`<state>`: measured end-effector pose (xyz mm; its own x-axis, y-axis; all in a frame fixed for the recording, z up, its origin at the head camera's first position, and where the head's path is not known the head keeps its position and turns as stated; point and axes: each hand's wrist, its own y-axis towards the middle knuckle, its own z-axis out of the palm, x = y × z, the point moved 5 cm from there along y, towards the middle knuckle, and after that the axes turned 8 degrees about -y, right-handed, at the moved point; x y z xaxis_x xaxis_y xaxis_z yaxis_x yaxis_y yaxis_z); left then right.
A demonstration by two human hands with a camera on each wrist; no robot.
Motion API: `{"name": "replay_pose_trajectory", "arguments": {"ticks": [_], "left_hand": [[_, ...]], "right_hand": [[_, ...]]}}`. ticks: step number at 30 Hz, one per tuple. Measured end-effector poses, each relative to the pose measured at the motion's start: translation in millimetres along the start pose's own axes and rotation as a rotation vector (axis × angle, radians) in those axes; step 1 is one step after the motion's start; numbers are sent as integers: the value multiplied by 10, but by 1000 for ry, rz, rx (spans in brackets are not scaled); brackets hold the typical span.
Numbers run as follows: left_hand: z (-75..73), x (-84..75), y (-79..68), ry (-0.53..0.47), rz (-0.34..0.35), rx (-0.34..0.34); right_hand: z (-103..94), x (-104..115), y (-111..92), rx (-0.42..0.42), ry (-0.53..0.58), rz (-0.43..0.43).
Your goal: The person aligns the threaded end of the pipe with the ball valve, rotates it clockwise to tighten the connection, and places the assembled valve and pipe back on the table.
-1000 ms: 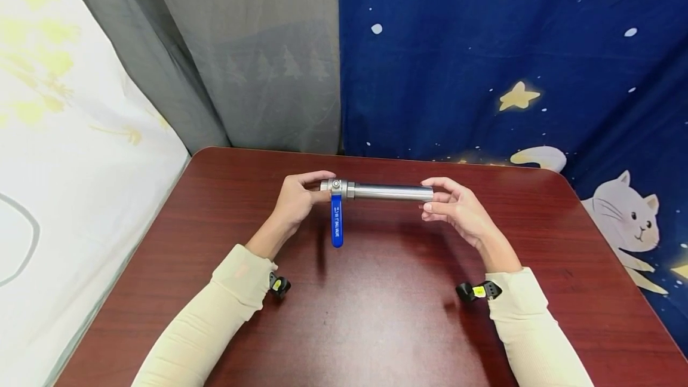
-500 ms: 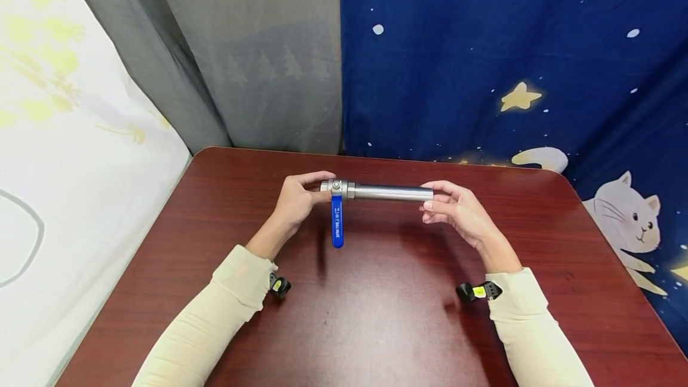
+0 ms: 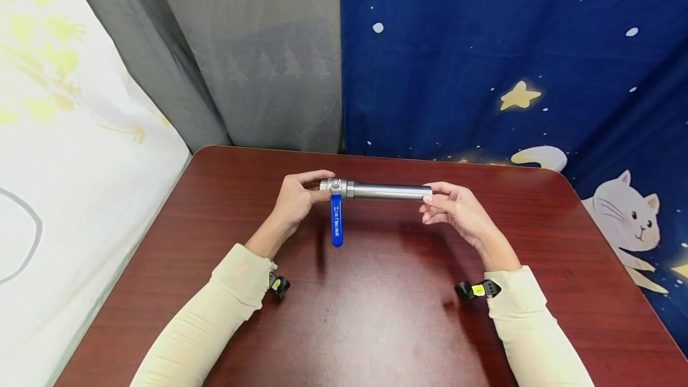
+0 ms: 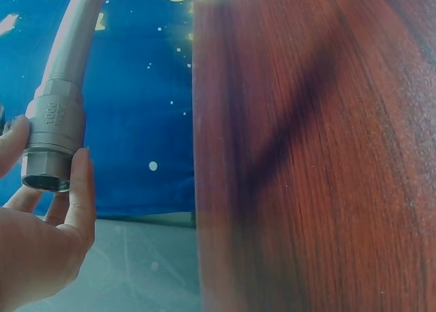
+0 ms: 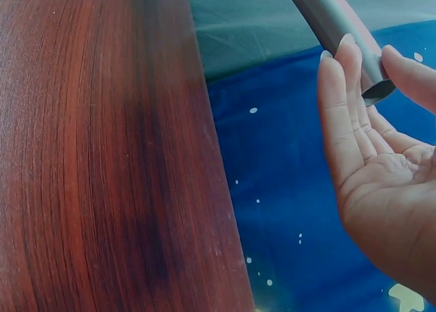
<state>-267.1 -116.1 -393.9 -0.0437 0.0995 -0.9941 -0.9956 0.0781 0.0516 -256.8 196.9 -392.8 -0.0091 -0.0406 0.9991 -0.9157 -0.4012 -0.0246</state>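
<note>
A steel ball valve point(image 3: 336, 186) with a blue lever handle point(image 3: 337, 223) is joined to a smooth metal pipe point(image 3: 389, 191). The pipe lies level across the head view, held up off the table, and the lever points toward me. My left hand point(image 3: 294, 200) pinches the valve's left end between thumb and fingers. In the left wrist view the open end of the valve point(image 4: 54, 131) faces the palm. My right hand point(image 3: 457, 211) pinches the pipe's right end. The right wrist view shows the pipe's hollow end point(image 5: 377, 87) between thumb and fingers.
A dark red-brown wooden table point(image 3: 376, 315) lies under both hands. Behind it hang a grey curtain point(image 3: 258, 46) and a blue curtain point(image 3: 457, 46) with stars and a cat. White fabric point(image 3: 80, 166) hangs at the left. Small black cameras point(image 3: 279, 285) sit at the wrists.
The right fingers have shifted slightly at the pipe's end, its fingertips now further behind the pipe. The left hand and the valve stay in place.
</note>
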Motion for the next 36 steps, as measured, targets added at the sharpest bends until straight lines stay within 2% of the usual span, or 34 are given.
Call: {"name": "replay_pose_trajectory", "arguments": {"ticks": [22,31,36], "left_hand": [[10,-36,-22,18,19,6],[15,-31,-21,14,16,11],[8,-32,-17,14,14,4]], "right_hand": [[17,9,-33,-12,4,48],[7,12,-20,26,82,-18],[19,18,-31,74,68,-67]]}}
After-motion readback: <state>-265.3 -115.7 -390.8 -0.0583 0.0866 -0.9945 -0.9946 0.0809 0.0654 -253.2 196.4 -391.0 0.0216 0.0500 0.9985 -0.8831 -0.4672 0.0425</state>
